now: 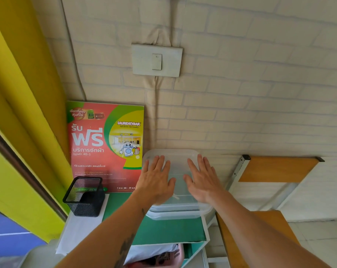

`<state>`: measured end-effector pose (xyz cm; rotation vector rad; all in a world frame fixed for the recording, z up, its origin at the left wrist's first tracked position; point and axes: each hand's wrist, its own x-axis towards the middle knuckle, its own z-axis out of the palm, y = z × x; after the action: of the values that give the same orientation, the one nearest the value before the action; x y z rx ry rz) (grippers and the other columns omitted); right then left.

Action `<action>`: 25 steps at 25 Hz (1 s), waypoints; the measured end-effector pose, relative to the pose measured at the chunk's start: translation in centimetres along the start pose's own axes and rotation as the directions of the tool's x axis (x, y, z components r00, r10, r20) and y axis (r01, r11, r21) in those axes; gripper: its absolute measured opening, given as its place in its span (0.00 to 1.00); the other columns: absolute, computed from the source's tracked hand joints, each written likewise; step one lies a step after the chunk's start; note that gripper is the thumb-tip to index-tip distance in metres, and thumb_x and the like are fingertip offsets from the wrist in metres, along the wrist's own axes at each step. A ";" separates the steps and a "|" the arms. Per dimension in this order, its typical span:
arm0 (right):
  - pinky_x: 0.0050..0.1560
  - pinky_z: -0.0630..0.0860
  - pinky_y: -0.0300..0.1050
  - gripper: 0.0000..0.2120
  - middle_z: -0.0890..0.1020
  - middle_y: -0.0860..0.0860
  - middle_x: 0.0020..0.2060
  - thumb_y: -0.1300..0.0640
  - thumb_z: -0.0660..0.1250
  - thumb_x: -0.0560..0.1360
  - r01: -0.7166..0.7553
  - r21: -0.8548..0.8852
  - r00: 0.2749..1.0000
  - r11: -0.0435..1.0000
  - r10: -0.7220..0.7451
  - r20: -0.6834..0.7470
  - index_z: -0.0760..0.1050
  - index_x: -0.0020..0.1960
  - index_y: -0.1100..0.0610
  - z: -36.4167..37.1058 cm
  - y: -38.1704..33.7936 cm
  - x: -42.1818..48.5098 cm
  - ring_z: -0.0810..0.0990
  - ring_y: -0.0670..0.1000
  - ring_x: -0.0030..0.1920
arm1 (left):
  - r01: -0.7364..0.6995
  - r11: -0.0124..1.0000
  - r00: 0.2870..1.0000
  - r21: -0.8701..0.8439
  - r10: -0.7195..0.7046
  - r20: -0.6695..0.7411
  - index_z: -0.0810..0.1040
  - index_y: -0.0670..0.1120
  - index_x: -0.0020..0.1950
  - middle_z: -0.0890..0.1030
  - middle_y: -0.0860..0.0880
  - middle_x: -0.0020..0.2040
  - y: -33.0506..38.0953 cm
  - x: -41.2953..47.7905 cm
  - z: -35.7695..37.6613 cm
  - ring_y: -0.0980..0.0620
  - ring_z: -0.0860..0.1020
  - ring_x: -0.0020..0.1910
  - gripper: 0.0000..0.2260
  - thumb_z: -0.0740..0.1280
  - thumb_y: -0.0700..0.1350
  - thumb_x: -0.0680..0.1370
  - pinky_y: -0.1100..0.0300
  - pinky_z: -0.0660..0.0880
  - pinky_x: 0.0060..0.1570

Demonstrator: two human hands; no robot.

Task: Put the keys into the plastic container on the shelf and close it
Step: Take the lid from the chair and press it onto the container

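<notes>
The plastic container (178,207) sits on the green shelf (163,229), right of the poster (105,146). Its lid (178,163) is on — the closing step looks nearly done. Left hand (156,182) and right hand (201,180) lie flat on it, fingers spread, gripping nothing. The keys can't be made out inside — only a faint shape.

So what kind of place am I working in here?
Probably a corner of a self-service laundry, or a room beside one. A Laundrybar promo sign leans on the brick-pattern wall, a laundry basket sits under the green shelf, and both hands press the plastic container there.
</notes>
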<state>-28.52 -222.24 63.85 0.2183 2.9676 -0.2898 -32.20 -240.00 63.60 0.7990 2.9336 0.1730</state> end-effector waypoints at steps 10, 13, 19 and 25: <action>0.76 0.41 0.55 0.34 0.32 0.53 0.78 0.39 0.48 0.81 -0.017 0.044 0.994 0.999 0.012 0.110 0.36 0.80 0.49 -0.8 -0.2 0.1 0.31 0.55 0.77 | -0.026 0.999 0.997 0.023 0.025 0.067 0.45 0.46 0.79 0.43 0.45 0.81 -0.3 0.5 -0.3 0.46 0.42 0.79 0.32 0.46 0.60 0.80 0.43 0.41 0.76; 0.76 0.43 0.55 0.35 0.32 0.53 0.78 0.39 0.50 0.81 -0.039 0.084 0.994 0.996 0.030 0.106 0.38 0.80 0.49 -1.0 -0.3 -0.5 0.30 0.54 0.77 | -0.032 0.999 0.998 -0.014 0.033 0.058 0.46 0.46 0.79 0.44 0.45 0.81 -0.1 0.1 -0.5 0.47 0.42 0.79 0.32 0.47 0.60 0.80 0.42 0.42 0.76; 0.76 0.40 0.53 0.34 0.33 0.54 0.78 0.40 0.50 0.81 -0.041 0.082 0.996 0.996 0.035 0.080 0.39 0.80 0.51 -0.8 -0.5 -1.2 0.31 0.54 0.77 | -0.038 0.998 0.998 -0.049 0.040 0.045 0.47 0.46 0.79 0.45 0.45 0.81 0.5 -0.4 -0.5 0.47 0.43 0.79 0.32 0.48 0.60 0.80 0.41 0.42 0.76; 0.78 0.41 0.56 0.33 0.35 0.57 0.79 0.40 0.44 0.82 -0.016 -0.038 1.000 0.999 0.017 0.012 0.37 0.80 0.53 0.4 -0.8 -2.4 0.33 0.57 0.78 | -0.046 0.999 0.999 0.006 0.046 0.007 0.46 0.46 0.79 0.45 0.45 0.81 0.7 -1.7 0.0 0.46 0.42 0.79 0.31 0.45 0.60 0.80 0.42 0.41 0.76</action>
<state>-26.27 -223.40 64.04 0.2357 2.9542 -0.2317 -30.43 -240.29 63.75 0.8663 2.9123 0.1641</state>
